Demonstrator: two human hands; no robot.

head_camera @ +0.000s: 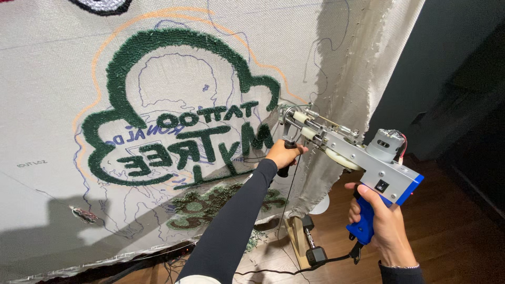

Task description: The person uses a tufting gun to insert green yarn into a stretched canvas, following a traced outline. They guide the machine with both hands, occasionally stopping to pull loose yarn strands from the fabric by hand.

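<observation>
A tufting gun (363, 158) with a grey metal body and a blue grip points left at a stretched white cloth (47, 79). My right hand (381, 221) grips the blue handle at the rear. My left hand (284, 153), in a black sleeve, is closed around the gun's black front handle, close to the cloth. The gun's tip (284, 113) touches the cloth at the right end of a dark green tufted outline (173, 47) shaped like a cloud, with green tufted letters inside it.
An orange and blue drawn outline runs around the green tufting. The cloth's frayed right edge (368, 68) hangs beside a dark wall. Below stand a wooden frame foot (297, 239), a black dumbbell (314, 252) and a black cable on the wooden floor (452, 236).
</observation>
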